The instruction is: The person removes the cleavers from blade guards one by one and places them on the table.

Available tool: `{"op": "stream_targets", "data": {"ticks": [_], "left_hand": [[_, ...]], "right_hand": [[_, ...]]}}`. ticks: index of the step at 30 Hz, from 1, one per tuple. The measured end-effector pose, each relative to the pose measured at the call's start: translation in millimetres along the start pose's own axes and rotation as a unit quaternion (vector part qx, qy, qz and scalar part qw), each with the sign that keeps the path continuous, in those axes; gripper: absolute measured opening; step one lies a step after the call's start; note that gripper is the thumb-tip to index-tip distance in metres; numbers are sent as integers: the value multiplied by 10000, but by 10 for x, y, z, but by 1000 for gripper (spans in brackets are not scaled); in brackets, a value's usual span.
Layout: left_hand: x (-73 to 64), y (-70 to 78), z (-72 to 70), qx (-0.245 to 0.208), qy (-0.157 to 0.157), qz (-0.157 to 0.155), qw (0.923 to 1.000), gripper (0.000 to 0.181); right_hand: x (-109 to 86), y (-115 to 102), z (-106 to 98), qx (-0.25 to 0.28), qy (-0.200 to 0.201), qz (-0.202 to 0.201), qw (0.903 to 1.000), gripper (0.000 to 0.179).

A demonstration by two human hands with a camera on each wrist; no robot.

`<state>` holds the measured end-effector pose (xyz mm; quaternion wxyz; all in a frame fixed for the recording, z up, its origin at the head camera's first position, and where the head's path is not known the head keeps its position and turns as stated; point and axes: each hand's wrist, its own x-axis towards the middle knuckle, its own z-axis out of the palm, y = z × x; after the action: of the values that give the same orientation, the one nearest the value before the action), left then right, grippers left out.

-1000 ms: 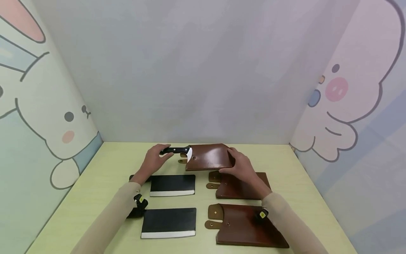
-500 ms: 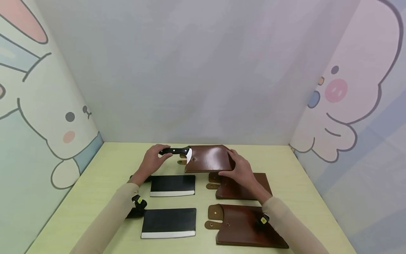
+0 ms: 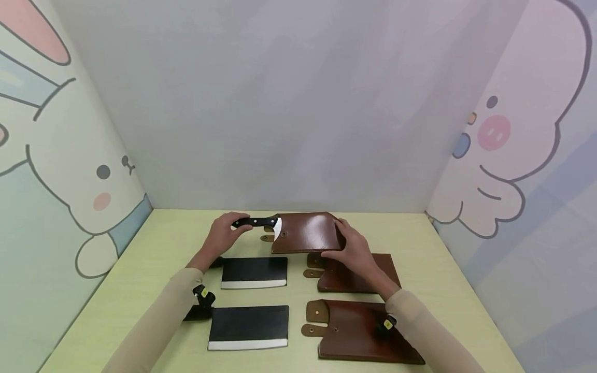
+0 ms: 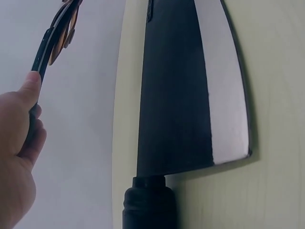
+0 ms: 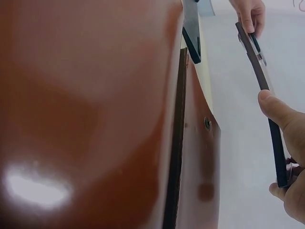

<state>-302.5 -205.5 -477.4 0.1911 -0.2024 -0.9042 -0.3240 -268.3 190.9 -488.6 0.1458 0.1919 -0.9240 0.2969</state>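
Observation:
My left hand [image 3: 219,239] grips the black riveted handle of a cleaver [image 3: 258,222], thumb along the handle in the left wrist view. Most of its blade is hidden inside a brown leather sheath [image 3: 308,234]; a strip of bright metal shows at the sheath's mouth. With my right hand [image 3: 353,247] I hold the far end of that sheath, thumb on one edge and fingers on the other. Sheath and cleaver are held up above the table, near its back. In the right wrist view the held sheath [image 5: 266,78] appears edge-on. Its strap tabs hang unfastened beside the handle.
Two more cleavers, one at mid-table [image 3: 254,270] and one in front [image 3: 249,325], lie flat at left. Two brown sheaths, one behind [image 3: 345,277] and one in front [image 3: 359,336], lie at right. A grey wall [image 3: 289,129] rises behind the table [image 3: 163,233].
The sheath and the cleaver in it have tipped or lowered slightly toward me. Both hands keep their hold; the things lying on the table have not moved.

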Motion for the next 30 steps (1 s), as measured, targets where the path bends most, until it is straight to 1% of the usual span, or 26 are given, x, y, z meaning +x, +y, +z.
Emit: {"op": "stream_targets", "data": {"ticks": [4, 7, 11, 14, 16, 22, 27, 30], "left_hand": [[-13, -1, 1, -14, -23, -145, 9999, 37], [-21, 13, -2, -162, 12, -281, 9995, 37], [19, 53, -11, -333, 36, -285, 9990, 38], [59, 58, -21, -262, -37, -251, 9993, 38], [60, 52, -28, -214, -71, -278, 9994, 38], [-15, -28, -83, -207, -134, -341, 9991, 39], [-69, -120, -180, -185, -4, -381, 9991, 40], [-77, -146, -223, -207, 36, -427, 9989, 40]], "right_hand": [[-3, -3, 11, 13, 51, -79, 10000, 103], [-13, -6, 16, -18, 44, -110, 9999, 103], [-32, 13, 14, -159, -20, 3, 9999, 105], [-33, 33, 12, -241, -102, 57, 9996, 106], [-27, 43, 15, -277, -149, 47, 9995, 106], [-37, 53, -10, -353, -51, -85, 9993, 103], [-39, 87, -97, -428, 125, -231, 9987, 103], [-29, 118, -132, -498, 178, -247, 9983, 102]]}}
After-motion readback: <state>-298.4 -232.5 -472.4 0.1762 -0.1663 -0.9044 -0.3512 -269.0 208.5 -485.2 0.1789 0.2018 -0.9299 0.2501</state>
